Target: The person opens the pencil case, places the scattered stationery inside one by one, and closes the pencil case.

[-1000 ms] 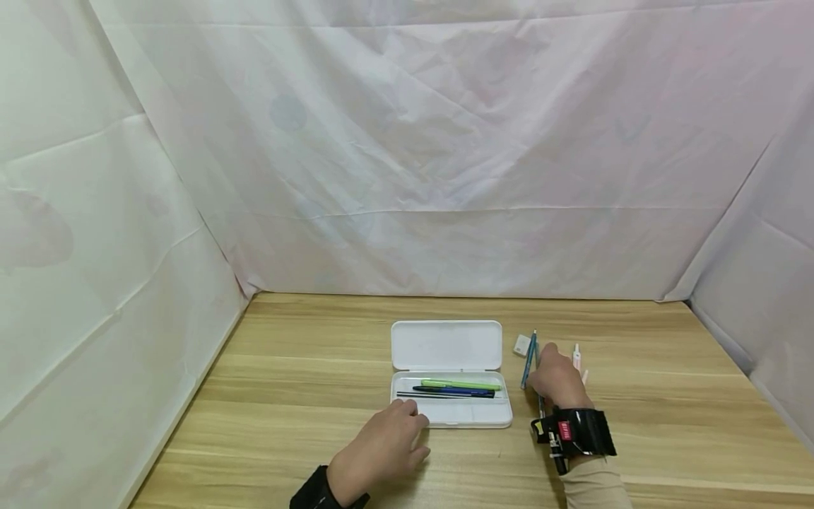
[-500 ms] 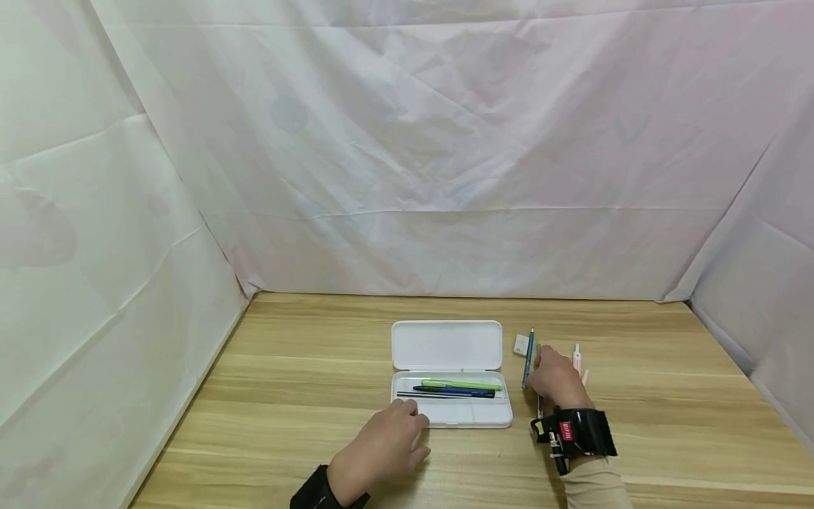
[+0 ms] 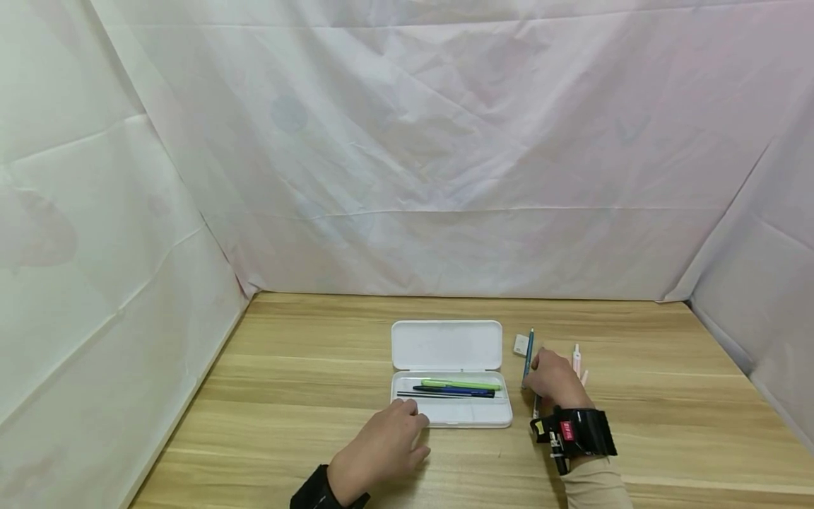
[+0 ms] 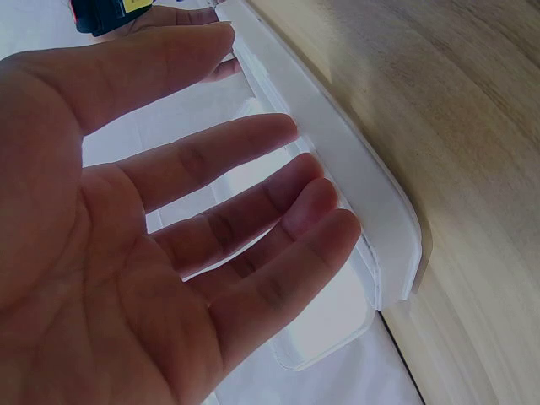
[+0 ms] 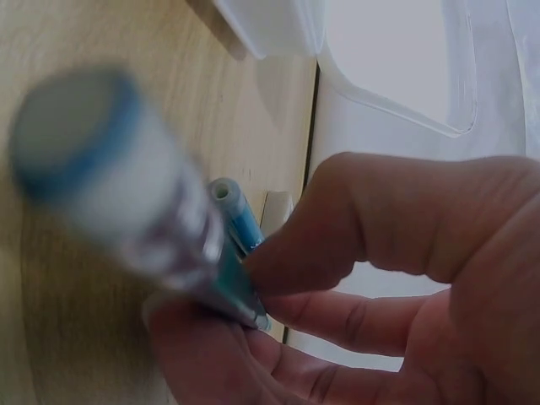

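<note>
My right hand point(image 3: 556, 378) pinches a teal pen point(image 5: 228, 283) between thumb and fingers, right of the pencil case. The pen's blurred, blue-rimmed end points at the right wrist camera; most of its barrel is hidden by the hand in the head view. Just left of those fingers a blue pen point(image 3: 528, 353) lies by a white eraser point(image 3: 521, 345). My left hand point(image 3: 384, 442) rests at the front left edge of the open white pencil case point(image 3: 439, 412), fingers loosely bent and gripping nothing. Inside the case lie a green pen point(image 3: 461, 385), a dark blue pen point(image 3: 454, 391) and thin black sticks.
The case's lid point(image 3: 447, 345) is folded back toward the rear. Beyond the right hand lies a pink and white pen point(image 3: 576, 359), with another pale tip beside it. A white cloth point(image 3: 445, 177) encloses the wooden table point(image 3: 305, 353) at the back and sides.
My right hand has shifted slightly left with the teal pen, whose far end no longer shows past the fingers. The blue pen beside it has turned a little. The left hand stays still.
</note>
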Demonstrator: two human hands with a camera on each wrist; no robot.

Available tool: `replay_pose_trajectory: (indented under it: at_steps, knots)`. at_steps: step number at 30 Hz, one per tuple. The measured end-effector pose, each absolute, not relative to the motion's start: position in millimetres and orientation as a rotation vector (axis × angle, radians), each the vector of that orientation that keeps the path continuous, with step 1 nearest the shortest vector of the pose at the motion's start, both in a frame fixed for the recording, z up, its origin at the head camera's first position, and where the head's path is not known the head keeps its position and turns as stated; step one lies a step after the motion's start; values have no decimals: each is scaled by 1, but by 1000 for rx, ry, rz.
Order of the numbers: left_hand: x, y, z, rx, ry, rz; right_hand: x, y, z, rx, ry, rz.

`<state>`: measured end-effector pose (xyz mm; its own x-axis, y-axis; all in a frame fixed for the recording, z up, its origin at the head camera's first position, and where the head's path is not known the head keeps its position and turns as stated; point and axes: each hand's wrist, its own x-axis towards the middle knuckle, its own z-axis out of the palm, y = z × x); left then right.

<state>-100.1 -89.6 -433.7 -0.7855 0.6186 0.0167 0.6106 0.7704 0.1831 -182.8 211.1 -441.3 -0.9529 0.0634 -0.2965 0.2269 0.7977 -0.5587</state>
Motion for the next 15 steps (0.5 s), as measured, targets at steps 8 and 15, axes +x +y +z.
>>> replay_pose_trajectory:
  at_steps: [8,15]
  knots:
    - [-100,-89,-434,1000,2911,276,-183,211,-439,253,2737,-965]
    - [-100,-89,-433,1000,2912,279,-186,212,-433,316,2808,-1072]
